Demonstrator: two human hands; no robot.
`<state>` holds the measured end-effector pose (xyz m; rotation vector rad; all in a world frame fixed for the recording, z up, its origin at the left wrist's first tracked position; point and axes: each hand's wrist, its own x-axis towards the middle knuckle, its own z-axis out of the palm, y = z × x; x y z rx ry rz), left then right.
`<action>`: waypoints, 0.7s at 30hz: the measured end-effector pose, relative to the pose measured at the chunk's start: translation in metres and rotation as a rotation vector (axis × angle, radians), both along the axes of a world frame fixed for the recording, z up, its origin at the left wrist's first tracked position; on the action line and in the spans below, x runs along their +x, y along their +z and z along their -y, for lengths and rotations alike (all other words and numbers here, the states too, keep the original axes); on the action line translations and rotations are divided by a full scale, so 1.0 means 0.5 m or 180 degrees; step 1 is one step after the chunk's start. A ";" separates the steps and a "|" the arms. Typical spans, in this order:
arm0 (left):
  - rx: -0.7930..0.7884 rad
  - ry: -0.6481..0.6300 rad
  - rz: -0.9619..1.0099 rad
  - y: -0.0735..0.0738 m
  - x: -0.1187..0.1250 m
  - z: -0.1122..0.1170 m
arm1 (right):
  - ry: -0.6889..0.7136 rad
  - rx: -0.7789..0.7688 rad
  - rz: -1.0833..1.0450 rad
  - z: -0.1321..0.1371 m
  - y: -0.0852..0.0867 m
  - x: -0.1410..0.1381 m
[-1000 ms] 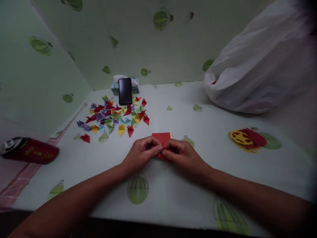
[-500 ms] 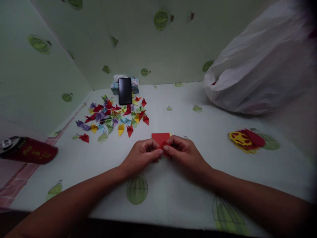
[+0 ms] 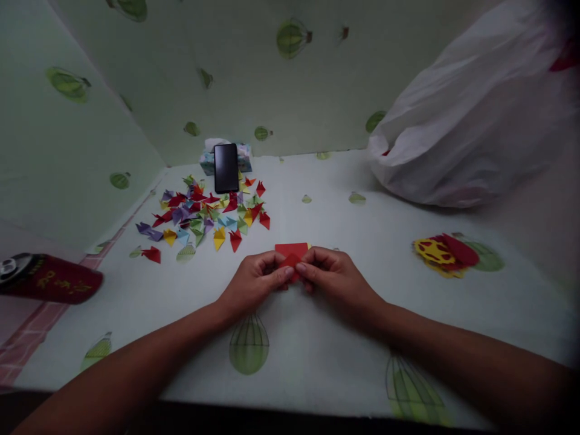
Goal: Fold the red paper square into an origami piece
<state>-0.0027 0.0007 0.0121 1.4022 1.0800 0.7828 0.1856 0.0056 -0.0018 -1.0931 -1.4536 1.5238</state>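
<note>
My left hand [image 3: 254, 283] and my right hand [image 3: 333, 278] meet at the middle of the table, fingertips pinched together on a small folded red paper piece [image 3: 290, 264]. Just beyond my fingers lies a small stack of red paper [image 3: 292, 248] with a yellow edge showing at its right. A pile of several folded paper pieces [image 3: 203, 211] in red, yellow, green, purple and blue is spread out at the left back of the table.
A black phone [image 3: 226, 167] leans on a tissue box [image 3: 209, 160] at the back. A big white plastic bag [image 3: 471, 121] fills the right back. Red and yellow paper cuttings [image 3: 446, 254] lie at right. A red can [image 3: 45, 281] lies at the far left edge.
Both hands have shifted slightly toward the paper stack and worked the red piece between the fingertips; its folded tip now stands up between them.
</note>
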 end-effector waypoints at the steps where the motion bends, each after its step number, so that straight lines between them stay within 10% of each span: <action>1: -0.0062 0.0003 0.0014 0.000 0.001 0.000 | 0.0029 0.0001 0.0009 0.000 0.000 0.000; 21: -0.0708 -0.0240 0.0368 -0.007 0.002 -0.003 | 0.0206 0.0066 0.0058 0.000 0.006 0.004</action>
